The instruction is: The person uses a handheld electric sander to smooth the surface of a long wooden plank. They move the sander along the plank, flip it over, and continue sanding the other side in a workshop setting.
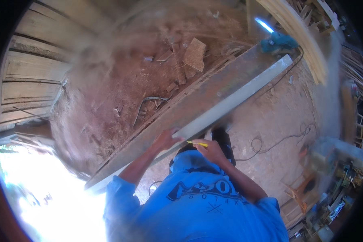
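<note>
A long pale grey bar (236, 95) lies lengthwise along the near side of a narrow, stained workbench (211, 83). My left hand (165, 139) is on the bar at about its middle, fingers over its far side and thumb toward me. Just to the right, my right hand (211, 151) holds a slim yellow pencil-like marking tool (201, 144). Its tip points left, close to the bar's near edge and my left thumb. Whether the tip touches the bar cannot be told.
A teal power tool (278, 43) sits at the bench's far end, its cord trailing down. Board offcuts (195, 54) litter the floor beyond the bench. A cable (269, 149) coils on the floor at right. Wooden panels (30, 72) stand at left; long boards (305, 39) rise at upper right.
</note>
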Action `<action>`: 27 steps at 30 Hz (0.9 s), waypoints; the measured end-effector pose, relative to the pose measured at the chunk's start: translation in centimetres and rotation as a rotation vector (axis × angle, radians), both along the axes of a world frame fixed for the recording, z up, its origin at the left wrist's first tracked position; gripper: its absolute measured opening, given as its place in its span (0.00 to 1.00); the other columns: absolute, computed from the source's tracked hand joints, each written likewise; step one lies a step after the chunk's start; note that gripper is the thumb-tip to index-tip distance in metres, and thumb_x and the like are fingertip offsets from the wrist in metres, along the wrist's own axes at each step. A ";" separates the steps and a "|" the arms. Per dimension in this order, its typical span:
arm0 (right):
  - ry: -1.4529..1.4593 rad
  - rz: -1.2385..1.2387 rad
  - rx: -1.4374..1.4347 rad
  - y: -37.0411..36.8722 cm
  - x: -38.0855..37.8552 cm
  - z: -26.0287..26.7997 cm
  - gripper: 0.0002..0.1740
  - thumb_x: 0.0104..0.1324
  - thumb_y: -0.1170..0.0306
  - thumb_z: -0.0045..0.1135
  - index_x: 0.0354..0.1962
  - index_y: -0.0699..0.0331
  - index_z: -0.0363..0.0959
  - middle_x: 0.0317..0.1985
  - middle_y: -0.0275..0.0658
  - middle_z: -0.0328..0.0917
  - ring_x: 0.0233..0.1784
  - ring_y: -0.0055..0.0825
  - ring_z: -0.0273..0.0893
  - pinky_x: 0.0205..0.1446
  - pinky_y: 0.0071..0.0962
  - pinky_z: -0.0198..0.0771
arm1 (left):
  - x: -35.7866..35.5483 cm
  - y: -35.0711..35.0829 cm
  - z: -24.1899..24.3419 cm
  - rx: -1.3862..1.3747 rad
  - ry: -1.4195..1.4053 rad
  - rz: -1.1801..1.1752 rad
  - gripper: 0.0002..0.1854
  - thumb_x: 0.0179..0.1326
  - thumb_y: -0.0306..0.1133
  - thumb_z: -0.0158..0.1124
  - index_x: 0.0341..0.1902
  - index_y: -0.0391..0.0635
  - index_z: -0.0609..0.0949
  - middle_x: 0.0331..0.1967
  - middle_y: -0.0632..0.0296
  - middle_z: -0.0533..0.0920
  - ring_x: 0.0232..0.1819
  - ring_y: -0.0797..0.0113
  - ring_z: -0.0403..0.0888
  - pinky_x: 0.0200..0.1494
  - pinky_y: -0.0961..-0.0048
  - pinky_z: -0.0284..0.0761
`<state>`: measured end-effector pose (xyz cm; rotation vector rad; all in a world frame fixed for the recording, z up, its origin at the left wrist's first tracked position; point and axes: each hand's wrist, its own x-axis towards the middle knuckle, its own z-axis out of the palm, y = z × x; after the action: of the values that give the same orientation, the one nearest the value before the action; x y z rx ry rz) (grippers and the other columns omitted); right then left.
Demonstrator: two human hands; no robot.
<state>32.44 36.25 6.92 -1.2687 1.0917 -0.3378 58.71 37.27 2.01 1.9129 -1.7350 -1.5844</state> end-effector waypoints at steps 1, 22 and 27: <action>-0.025 0.042 -0.064 -0.1 0.4 -0.2 0.18 0.72 0.66 0.55 0.55 0.66 0.80 0.44 0.51 0.86 0.43 0.37 0.87 0.46 0.32 0.78 | 0.0 0.0 0.1 0.011 -0.005 0.006 0.37 0.60 0.57 0.70 0.63 0.39 0.79 0.56 0.46 0.83 0.56 0.50 0.82 0.59 0.58 0.75; 0.142 -0.346 -0.327 -11.1 -12.2 -1.5 0.17 0.73 0.65 0.55 0.48 0.70 0.82 0.33 0.43 0.87 0.31 0.21 0.82 0.34 0.25 0.74 | -0.1 -0.8 0.1 0.160 -0.019 0.017 0.37 0.60 0.53 0.72 0.66 0.42 0.77 0.64 0.46 0.79 0.66 0.49 0.76 0.68 0.57 0.69; 0.317 -0.345 -0.750 -19.7 -20.7 -3.2 0.16 0.72 0.65 0.55 0.46 0.68 0.83 0.26 0.31 0.82 0.26 0.13 0.73 0.28 0.20 0.66 | -0.2 -0.8 0.5 0.089 0.001 0.021 0.36 0.59 0.51 0.73 0.65 0.41 0.78 0.61 0.47 0.81 0.63 0.51 0.79 0.65 0.59 0.72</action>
<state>11.79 16.59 3.71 -1.8310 1.5340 -0.8884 58.53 36.48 2.49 1.9618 -1.6655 -1.6825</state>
